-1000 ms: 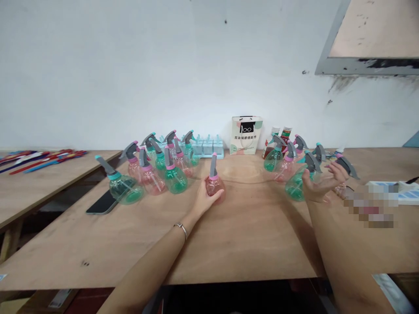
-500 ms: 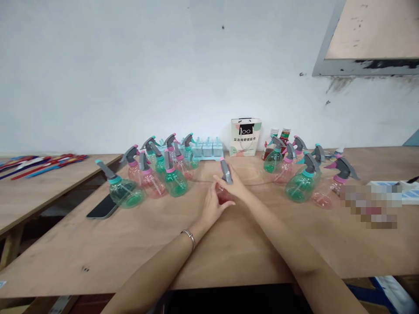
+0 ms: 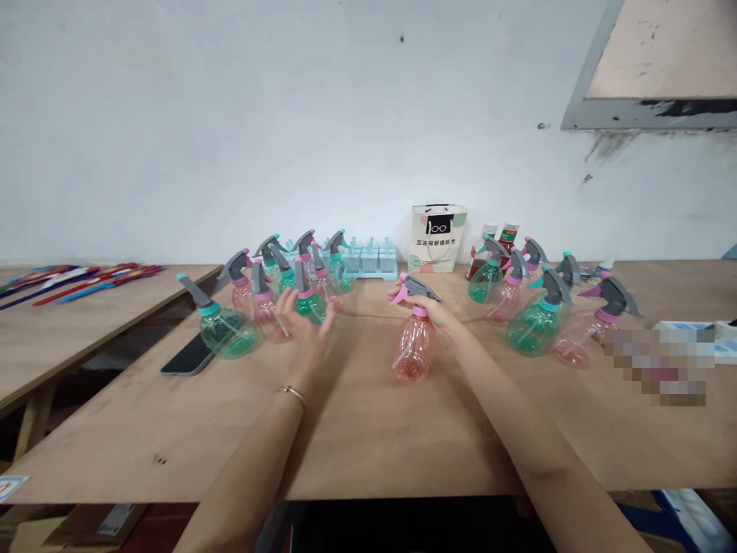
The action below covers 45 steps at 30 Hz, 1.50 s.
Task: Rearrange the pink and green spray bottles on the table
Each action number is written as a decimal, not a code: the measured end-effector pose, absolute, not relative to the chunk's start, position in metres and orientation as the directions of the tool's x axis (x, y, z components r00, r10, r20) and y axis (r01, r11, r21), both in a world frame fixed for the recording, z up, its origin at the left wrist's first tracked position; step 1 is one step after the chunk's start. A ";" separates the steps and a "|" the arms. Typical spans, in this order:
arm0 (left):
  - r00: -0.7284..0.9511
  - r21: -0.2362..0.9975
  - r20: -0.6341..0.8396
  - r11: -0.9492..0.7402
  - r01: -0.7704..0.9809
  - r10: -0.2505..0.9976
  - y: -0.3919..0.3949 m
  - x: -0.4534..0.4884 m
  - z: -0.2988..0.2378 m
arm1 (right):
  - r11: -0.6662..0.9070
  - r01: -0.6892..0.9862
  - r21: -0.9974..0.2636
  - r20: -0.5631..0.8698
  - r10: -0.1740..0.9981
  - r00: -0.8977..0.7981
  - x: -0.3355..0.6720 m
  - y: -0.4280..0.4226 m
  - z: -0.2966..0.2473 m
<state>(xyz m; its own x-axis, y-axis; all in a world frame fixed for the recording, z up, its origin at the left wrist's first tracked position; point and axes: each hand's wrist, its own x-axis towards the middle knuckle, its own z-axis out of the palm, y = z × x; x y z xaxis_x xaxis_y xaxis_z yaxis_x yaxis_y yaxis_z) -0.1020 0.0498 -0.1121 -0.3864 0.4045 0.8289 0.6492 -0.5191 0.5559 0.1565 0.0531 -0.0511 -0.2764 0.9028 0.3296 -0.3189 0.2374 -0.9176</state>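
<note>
Pink clear-plastic spray bottle (image 3: 412,352), grey trigger head, pink collar: near-upright at the middle of the brown wooden counter (image 3: 397,453), base contact unclear. Right hand (image 3: 438,312) has it, fingers clamped round the neck just under the head. Left hand (image 3: 308,329): fingers spread apart, curved, right by the green clear-plastic spray bottle with pink collar (image 3: 312,307); can't tell if touching.

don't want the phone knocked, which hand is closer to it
Left: the left hand is right of the phone; the right hand is farther right, holding a pink bottle.
</note>
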 end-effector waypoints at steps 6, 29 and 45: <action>-0.412 0.625 0.778 -0.516 0.585 0.475 0.081 -0.145 -0.117 | 0.125 -0.391 -0.912 0.268 0.904 -0.333 0.160 0.053 -0.051; 0.034 0.820 0.512 -0.500 0.280 0.859 0.040 -0.035 -0.131 | 0.157 -0.415 -0.896 0.334 0.854 -0.399 0.174 0.057 -0.046; 0.065 0.767 0.545 -0.529 0.363 0.836 0.045 -0.053 -0.128 | 0.188 -0.431 -0.882 0.345 0.882 -0.321 0.172 0.051 -0.041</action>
